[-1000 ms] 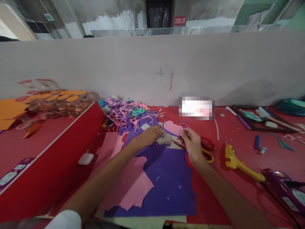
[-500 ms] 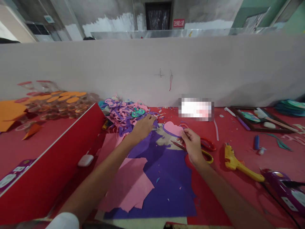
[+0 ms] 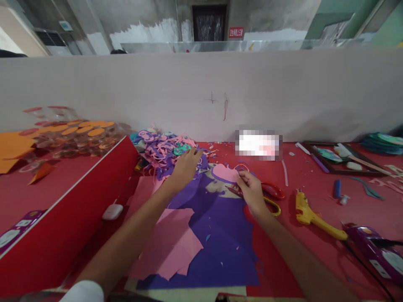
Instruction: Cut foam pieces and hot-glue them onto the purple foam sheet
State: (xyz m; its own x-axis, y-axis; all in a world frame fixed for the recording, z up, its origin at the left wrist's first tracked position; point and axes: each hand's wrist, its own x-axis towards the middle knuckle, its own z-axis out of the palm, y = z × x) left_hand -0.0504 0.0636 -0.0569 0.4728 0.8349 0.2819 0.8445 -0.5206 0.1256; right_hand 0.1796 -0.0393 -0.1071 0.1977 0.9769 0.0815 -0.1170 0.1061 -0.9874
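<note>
My right hand pinches the right end of a pink and purple foam-sheet cut-out, its pink layer on top and a purple rim showing below. My left hand is at the near right edge of a heap of pink, purple and green scraps; its fingers are stretched out and somewhat apart, with nothing seen in them. Close by my right hand lie scissors with a red handle and another tool with a yellow loop handle. Below both hands are a purple sheet and torn-edged pink sheets.
To the right lie a yellow glue gun, a purple device, a blue stick and a dark frame holding small items. A red divider stands at left, with orange-topped clear pieces beyond. A pale partition rises behind.
My left hand has shifted slightly left along the scrap heap. My right hand has carried the cut-out a little to the left.
</note>
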